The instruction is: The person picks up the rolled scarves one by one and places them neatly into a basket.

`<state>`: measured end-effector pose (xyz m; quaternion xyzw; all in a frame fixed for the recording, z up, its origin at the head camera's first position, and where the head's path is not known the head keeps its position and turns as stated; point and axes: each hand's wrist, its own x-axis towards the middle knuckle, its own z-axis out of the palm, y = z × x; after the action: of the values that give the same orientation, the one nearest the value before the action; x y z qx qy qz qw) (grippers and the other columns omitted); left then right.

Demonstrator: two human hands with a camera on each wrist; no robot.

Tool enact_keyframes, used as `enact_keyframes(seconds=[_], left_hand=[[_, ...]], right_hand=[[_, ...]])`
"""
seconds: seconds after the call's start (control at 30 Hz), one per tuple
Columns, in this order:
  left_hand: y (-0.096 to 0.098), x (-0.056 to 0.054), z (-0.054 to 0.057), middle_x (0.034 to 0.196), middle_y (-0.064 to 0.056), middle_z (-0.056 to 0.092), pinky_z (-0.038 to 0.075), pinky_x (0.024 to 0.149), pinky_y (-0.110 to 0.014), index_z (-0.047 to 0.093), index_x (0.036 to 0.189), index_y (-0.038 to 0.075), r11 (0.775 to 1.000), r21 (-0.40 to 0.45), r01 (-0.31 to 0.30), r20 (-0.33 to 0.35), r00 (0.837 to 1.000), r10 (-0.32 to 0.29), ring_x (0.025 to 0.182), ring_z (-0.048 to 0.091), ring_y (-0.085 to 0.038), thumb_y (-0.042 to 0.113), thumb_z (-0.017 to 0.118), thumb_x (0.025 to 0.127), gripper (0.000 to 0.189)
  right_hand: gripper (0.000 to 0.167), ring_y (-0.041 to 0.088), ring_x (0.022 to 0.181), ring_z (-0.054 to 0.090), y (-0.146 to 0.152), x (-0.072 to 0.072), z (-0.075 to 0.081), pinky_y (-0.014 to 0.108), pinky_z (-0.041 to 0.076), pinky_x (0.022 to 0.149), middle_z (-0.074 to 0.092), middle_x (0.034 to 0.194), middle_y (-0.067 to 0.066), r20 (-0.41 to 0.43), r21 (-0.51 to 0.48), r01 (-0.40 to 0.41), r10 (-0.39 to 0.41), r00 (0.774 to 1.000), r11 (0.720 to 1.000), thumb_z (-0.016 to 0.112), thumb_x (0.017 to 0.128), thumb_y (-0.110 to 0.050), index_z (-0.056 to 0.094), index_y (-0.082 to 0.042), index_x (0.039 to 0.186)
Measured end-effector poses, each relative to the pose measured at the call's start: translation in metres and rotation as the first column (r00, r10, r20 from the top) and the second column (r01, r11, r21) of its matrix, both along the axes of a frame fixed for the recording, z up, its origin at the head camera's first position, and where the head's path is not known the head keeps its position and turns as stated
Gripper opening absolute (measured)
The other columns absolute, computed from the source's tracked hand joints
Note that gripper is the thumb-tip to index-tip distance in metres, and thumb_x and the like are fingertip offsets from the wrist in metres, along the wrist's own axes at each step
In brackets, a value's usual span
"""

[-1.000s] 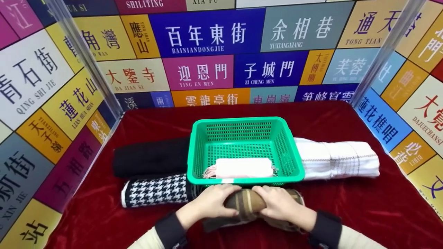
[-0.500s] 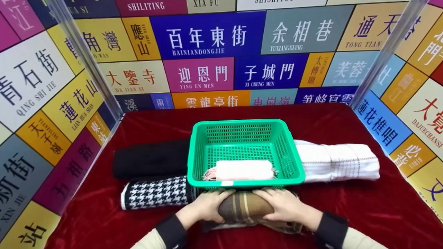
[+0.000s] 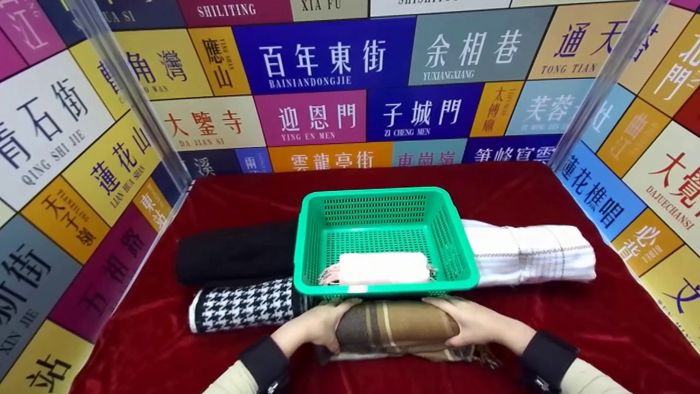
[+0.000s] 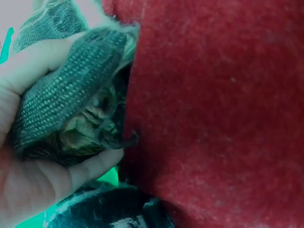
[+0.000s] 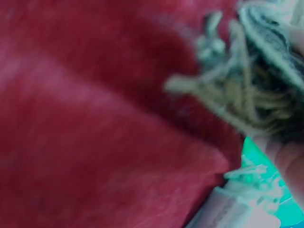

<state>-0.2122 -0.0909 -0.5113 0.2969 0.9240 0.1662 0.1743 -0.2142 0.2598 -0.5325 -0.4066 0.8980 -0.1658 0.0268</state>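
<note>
A rolled brown plaid scarf (image 3: 399,325) with fringe lies on the red cloth in front of the green basket (image 3: 385,288). My left hand (image 3: 320,324) grips its left end, thumb on the near side and fingers on the far side. At the other end my right hand (image 3: 481,324) holds the roll in the same way, with fringe (image 3: 486,355) hanging out beside it. The left wrist view shows the roll's layered end (image 4: 71,90) between thumb and fingers. In the right wrist view the fringe (image 5: 237,95) is close up and the hand is mostly cut off.
Inside the basket lies a white roll (image 3: 384,268) with pink fringe. A black roll (image 3: 235,253) and a houndstooth roll (image 3: 243,305) lie left of it, a white checked roll (image 3: 533,254) right. Sign-printed panels (image 3: 328,57) wall the red cloth (image 3: 547,350) on three sides.
My hands have moved apart along the roll, from its middle to its two ends, so more of the brown scarf shows between them. The basket and other rolls stay in place.
</note>
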Motion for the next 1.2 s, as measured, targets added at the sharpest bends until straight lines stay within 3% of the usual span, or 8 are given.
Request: enact_keyframes(seconds=[0.33,0.5,0.73,1.03,1.2], left_hand=[[0.000,-0.009,0.002,0.101,-0.004,0.064,0.049,0.077,-0.029,0.051,0.124,0.016,0.997,0.064,0.044,-0.043,0.998,-0.041,0.089,0.059,-0.017,0.001,0.076,0.052,0.077],[-0.001,-0.009,0.008,0.098,-0.004,0.064,0.048,0.073,-0.026,0.053,0.121,0.015,0.997,0.065,0.045,-0.030,0.999,-0.043,0.085,0.059,-0.016,0.002,0.076,0.053,0.073],[-0.004,-0.002,0.031,0.102,-0.006,0.063,0.048,0.075,-0.028,0.049,0.125,0.019,0.998,0.038,0.042,0.028,0.999,-0.043,0.088,0.058,-0.016,0.008,0.079,0.056,0.076],[-0.013,0.004,0.060,0.107,0.001,0.061,0.044,0.084,-0.028,0.050,0.123,0.020,0.987,0.102,0.128,0.031,0.991,-0.132,0.096,0.055,-0.014,0.013,0.082,0.056,0.075],[-0.019,0.004,0.078,0.110,0.000,0.060,0.044,0.085,-0.030,0.050,0.126,0.019,0.982,0.143,0.120,0.022,0.992,-0.125,0.098,0.055,-0.015,0.017,0.083,0.057,0.076]], right_hand=[[0.070,0.019,0.093,0.058,0.004,-0.008,0.003,0.034,0.049,0.077,0.061,0.110,0.012,0.070,-0.103,-0.032,0.040,0.997,0.994,0.071,0.062,-0.009,0.048,-0.005,0.128],[0.069,0.013,0.091,0.058,0.004,-0.010,0.011,0.031,0.049,0.075,0.062,0.109,0.007,0.050,-0.131,-0.054,0.061,0.997,0.990,0.070,0.061,-0.006,0.051,-0.009,0.127],[0.071,0.012,0.096,0.057,0.004,-0.002,0.027,0.031,0.048,0.078,0.061,0.111,0.000,-0.002,-0.155,-0.072,0.072,0.997,0.985,0.072,0.058,-0.009,0.052,-0.018,0.125],[0.069,0.005,0.090,0.054,0.005,0.006,0.052,0.024,0.046,0.074,0.058,0.108,-0.008,0.089,-0.219,-0.096,0.118,0.989,0.971,0.071,0.058,-0.005,0.051,-0.022,0.122],[0.066,0.005,0.088,0.054,0.007,0.009,0.068,0.025,0.046,0.072,0.059,0.106,-0.006,0.078,-0.256,-0.096,0.119,0.990,0.962,0.072,0.062,-0.007,0.051,-0.022,0.123]])
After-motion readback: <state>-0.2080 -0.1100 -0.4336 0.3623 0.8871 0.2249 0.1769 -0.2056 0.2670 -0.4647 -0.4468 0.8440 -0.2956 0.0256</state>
